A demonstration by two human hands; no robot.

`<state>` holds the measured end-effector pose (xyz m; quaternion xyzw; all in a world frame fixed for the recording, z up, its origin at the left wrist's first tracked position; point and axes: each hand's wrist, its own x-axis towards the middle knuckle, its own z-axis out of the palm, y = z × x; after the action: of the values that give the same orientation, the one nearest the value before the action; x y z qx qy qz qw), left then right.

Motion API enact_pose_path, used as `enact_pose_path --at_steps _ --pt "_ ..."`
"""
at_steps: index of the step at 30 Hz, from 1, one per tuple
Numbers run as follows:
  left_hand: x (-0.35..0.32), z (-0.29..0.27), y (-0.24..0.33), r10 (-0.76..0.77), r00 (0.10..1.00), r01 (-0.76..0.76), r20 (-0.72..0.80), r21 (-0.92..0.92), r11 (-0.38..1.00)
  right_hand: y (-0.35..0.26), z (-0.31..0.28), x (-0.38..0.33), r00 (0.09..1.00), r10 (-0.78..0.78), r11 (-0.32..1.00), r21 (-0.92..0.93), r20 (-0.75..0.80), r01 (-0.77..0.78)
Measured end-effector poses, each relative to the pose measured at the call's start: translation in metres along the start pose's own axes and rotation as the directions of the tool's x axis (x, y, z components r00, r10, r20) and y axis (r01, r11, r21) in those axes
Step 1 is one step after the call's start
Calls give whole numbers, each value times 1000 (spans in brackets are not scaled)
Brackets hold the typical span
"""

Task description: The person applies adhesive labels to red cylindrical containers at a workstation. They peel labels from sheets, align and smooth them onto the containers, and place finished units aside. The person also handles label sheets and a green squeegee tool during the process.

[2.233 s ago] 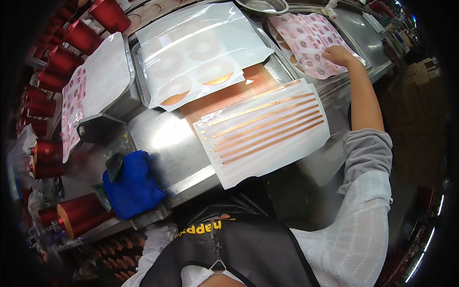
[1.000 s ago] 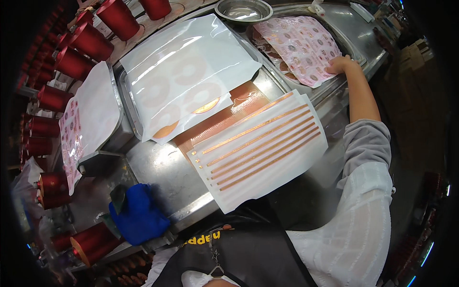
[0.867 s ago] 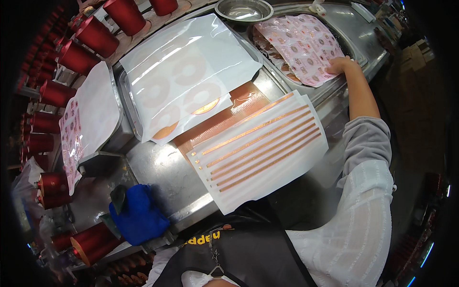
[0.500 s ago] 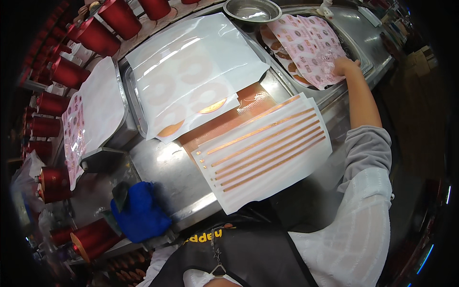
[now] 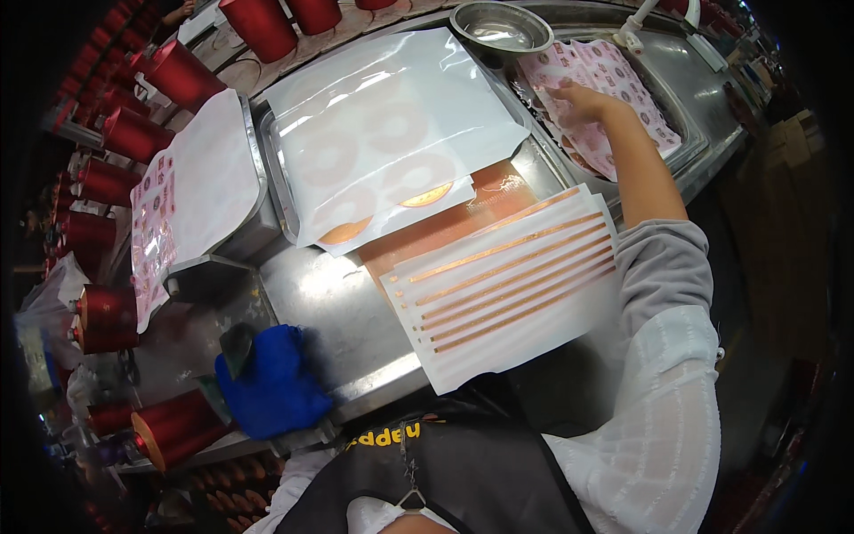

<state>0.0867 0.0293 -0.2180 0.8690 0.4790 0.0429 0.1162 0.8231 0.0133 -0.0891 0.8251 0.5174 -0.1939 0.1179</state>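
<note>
My right hand reaches far over the steel counter and rests its bent fingers on a stack of pink patterned sheets lying in a steel tray at the upper right. Whether it pinches a sheet is unclear. My left hand seems to be the blue-gloved shape at the counter's front left edge, next to a small dark grey piece; its fingers are hidden. A fanned pile of white sheets with copper stripes lies in front of me.
A steel tray holds round orange discs under white film. White sheets and a pink patterned sheet lie at the left. A steel bowl stands at the back. Red thread cones line the left and top.
My right hand has slid from the near edge of the pink sheets further up and left across them. The blue-gloved hand has stayed in place.
</note>
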Motion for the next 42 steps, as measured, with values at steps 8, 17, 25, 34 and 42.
enact_pose_path --at_steps 8,17,25,34,42 --pt "1 -4 -2 13 1000 -14 -22 -19 1000 5 16 -3 999 -50 995 -82 0 50" --pt "5 5 19 102 994 -106 -42 -123 987 -1 -42 -53 788 -28 995 -92 -614 -37" --pt "-51 -27 43 260 956 -147 139 -538 830 -348 -40 -161 732 -480 731 241 -483 638" --pt "-124 -96 -32 117 991 -13 68 -812 583 -323 -27 -123 878 -428 885 -296 -213 359" --pt "-96 -85 -31 179 960 51 215 -764 643 -365 -7 -119 762 -503 857 -122 -407 500"
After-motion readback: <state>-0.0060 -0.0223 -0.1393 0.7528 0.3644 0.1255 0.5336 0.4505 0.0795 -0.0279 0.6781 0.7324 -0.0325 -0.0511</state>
